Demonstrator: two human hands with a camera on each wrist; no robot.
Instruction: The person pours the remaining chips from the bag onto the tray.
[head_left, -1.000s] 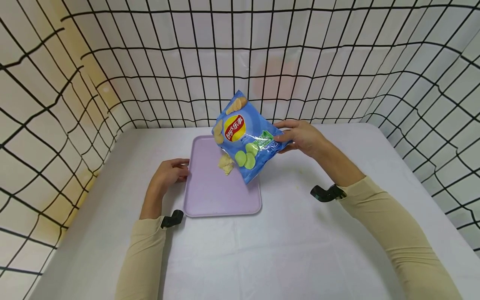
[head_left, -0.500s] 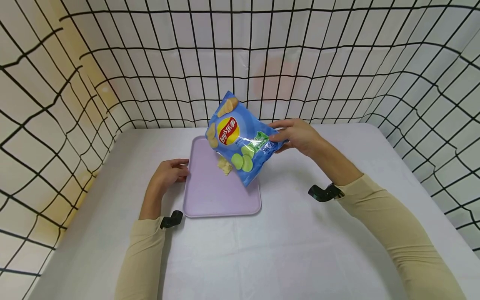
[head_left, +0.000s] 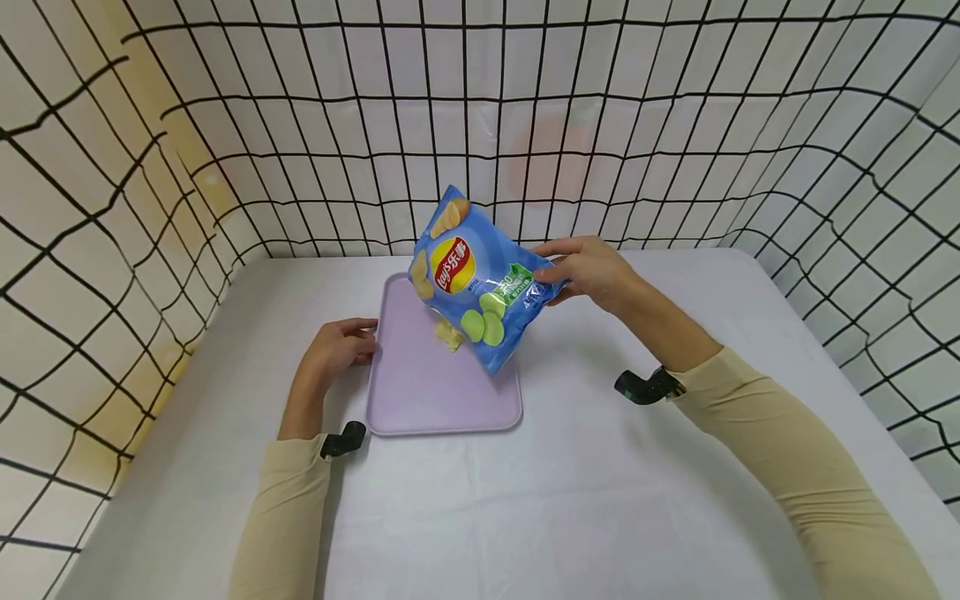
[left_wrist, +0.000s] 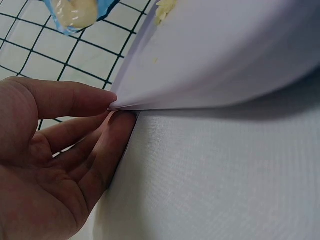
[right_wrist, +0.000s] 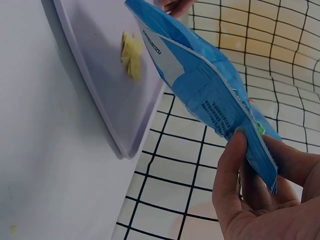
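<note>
A blue bag of potato chips point(head_left: 480, 271) hangs tilted above the lilac tray point(head_left: 442, 400), its printed front toward the head view. My right hand point(head_left: 592, 271) pinches the bag by its right end, thumb on one face and fingers on the other, as the right wrist view shows. A small pile of yellow chips point(right_wrist: 132, 56) lies on the tray, partly behind the bag in the head view. At the tray's left side, my left hand point(head_left: 336, 348) pinches the rim, with the thumb point(left_wrist: 75, 101) on top and a finger beneath.
The tray lies on a white-covered table point(head_left: 600, 500). Black wire mesh point(head_left: 465, 125) stands along the back and both sides. Tiny yellow crumbs dot the cloth right of the tray. A dark camera mount point(head_left: 649, 387) sits on each wrist.
My right hand has shifted the chip bag a little to the left and slightly down. My left hand and the tray have stayed put, and the chip pile looks about the same.
</note>
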